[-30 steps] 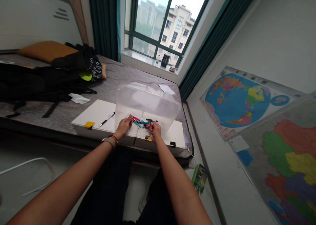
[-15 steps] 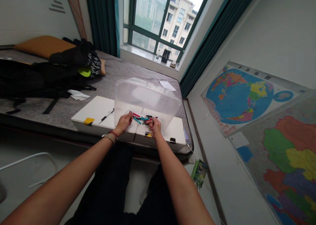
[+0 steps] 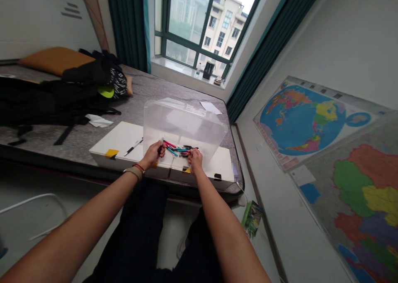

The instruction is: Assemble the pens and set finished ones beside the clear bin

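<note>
My left hand [image 3: 153, 153] is closed around a black-and-white pen [image 3: 161, 145], which stands up from the fist. My right hand [image 3: 195, 160] has its fingers pinched at the right side of a pile of pens [image 3: 177, 149] in red, teal, black and white. Whether a pen is between those fingers is too small to tell. A clear plastic bin [image 3: 186, 119] is tipped on its side behind the pile, with its open side towards me. To the left, another black-and-white pen [image 3: 133, 146] lies on a white box [image 3: 116, 136].
White boxes with yellow and black tape [image 3: 112, 153] line the edge of the bed [image 3: 137, 86]. A crumpled tissue [image 3: 98, 120], a black bag [image 3: 46, 96] and an orange pillow [image 3: 57, 59] lie to the left. Maps [image 3: 304, 117] hang on the right wall.
My left hand has turned and moved slightly left, and the pen in it now shows upright. My right hand has shifted only a little at the pile.
</note>
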The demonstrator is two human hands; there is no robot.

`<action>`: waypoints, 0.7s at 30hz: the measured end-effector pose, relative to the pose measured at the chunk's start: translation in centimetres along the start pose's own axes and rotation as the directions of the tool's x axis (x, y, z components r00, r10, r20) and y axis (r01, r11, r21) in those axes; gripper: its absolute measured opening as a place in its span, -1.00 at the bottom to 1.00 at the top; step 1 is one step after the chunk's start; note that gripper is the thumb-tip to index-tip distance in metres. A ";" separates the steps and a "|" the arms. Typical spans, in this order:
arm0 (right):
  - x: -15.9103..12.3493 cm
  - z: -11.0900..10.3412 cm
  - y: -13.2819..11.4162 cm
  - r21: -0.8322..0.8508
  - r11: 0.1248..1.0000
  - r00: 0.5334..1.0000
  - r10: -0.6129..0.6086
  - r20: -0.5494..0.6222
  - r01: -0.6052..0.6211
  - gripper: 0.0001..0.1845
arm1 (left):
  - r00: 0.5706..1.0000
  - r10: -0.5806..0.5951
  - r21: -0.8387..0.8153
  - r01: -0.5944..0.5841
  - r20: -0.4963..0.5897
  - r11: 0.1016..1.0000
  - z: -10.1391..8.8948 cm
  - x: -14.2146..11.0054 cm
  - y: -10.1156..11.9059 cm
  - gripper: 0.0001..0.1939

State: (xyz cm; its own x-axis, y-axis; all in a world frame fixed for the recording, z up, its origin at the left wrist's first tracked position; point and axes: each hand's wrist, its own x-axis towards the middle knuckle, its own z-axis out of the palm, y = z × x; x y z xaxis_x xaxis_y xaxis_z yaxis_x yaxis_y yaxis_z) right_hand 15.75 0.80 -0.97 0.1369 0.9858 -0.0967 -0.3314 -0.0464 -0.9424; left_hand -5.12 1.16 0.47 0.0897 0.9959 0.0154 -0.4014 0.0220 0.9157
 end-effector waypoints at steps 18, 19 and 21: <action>0.0 -0.4 -0.4 0.116 0.993 0.998 0.011 0.064 -0.018 -0.79 | 1.000 -0.005 0.033 0.004 0.021 0.999 -0.2 0.0 -0.2 -0.58; -0.1 -0.4 -0.4 0.113 0.993 0.998 0.012 0.066 -0.019 -0.79 | 1.000 -0.008 0.028 0.008 0.022 1.000 -0.2 -0.1 -0.2 -0.58; -0.1 -0.3 -0.5 0.091 0.995 0.998 0.021 0.064 -0.027 -0.78 | 1.000 -0.008 0.042 0.007 0.028 0.999 0.0 -0.3 0.0 -0.58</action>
State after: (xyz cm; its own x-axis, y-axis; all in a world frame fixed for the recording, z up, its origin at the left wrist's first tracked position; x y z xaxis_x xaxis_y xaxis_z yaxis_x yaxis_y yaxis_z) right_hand 16.20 0.64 -0.63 0.0699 0.9929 -0.0957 -0.4185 -0.0579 -0.9064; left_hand -5.19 0.88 0.45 0.1186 0.9928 0.0191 -0.3623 0.0254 0.9317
